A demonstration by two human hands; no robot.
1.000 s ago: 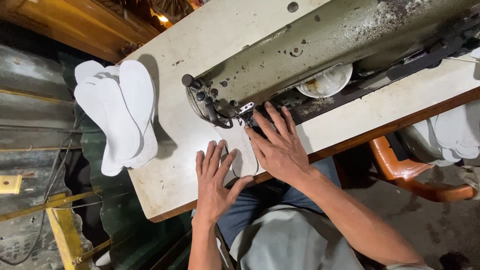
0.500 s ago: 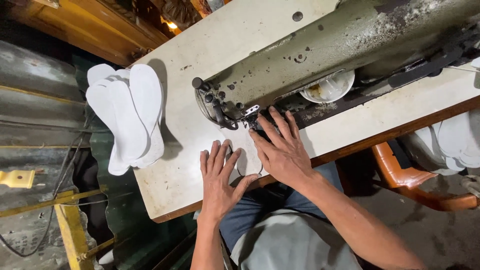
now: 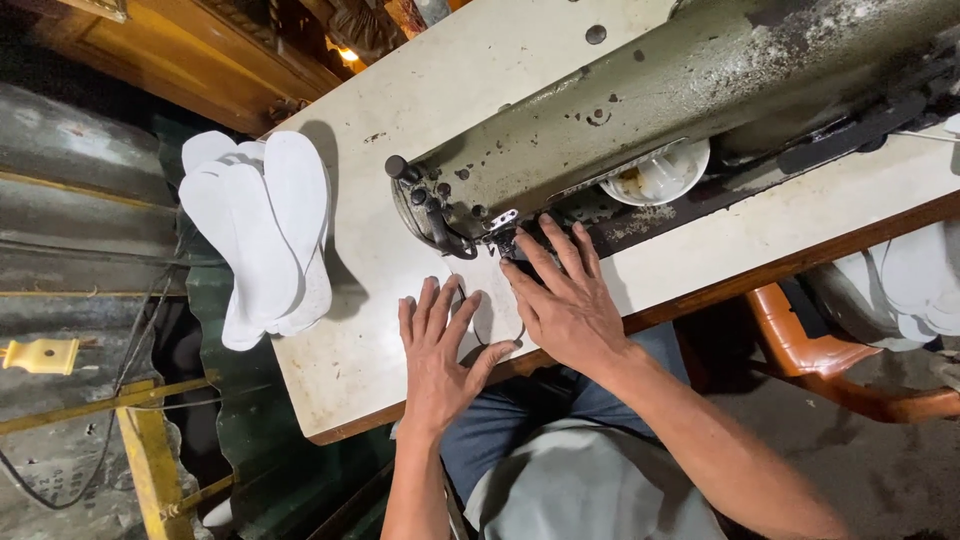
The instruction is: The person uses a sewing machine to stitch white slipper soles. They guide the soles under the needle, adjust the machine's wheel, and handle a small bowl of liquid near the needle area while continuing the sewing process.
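My left hand lies flat, fingers spread, on a white insole piece on the sewing table. My right hand presses the same piece with its fingertips close to the presser foot of a worn grey-green sewing machine. Most of the piece is hidden under both hands. A stack of white insoles hangs over the table's left edge, well away from my left hand.
A white bowl sits under the machine arm. An orange chair frame stands at the right, with more white pieces beyond it. Yellow metal bars and a corrugated sheet lie left of the table.
Both hands have stayed pressed on the white piece and shifted slightly with it near the presser foot. The view itself has drifted a little.
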